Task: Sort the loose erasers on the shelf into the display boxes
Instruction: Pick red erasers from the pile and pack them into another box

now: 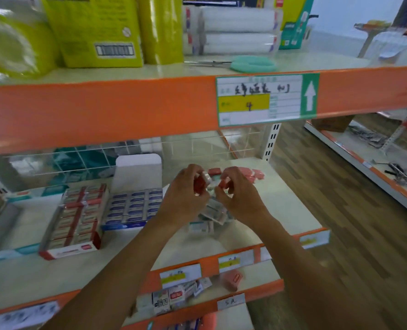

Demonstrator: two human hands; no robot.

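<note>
On the middle shelf [281, 206], below the orange beam [102, 110], we have two display boxes standing side by side on the left. The red box [74, 225] holds rows of red-sleeved erasers. The blue box [133, 206], just to its right, holds rows of blue-sleeved ones, with its white flap raised behind. To the right of both lies the loose pile [212, 216], a jumble of wrapped erasers on the bare shelf, and a scatter of red erasers [252, 173] lies farther back.

Our hands hover close together just above that pile. Our left hand [185, 194] has its fingers curled round a red-sleeved eraser [201, 184] with a white end showing. Our right hand [238, 198] pinches a small red eraser [223, 183] between thumb and fingertips.

We judge this to be the picking and matching step: both hands hold red pieces lifted from the pile, and nothing has yet been set down. Most of the pile remains, so the sorting looks far from finished. The next move calls for carrying these leftward past the blue box to the red one and turning each sleeve to match the rows. The red box looks nearly full, and we cannot tell where a gap remains.
</note>
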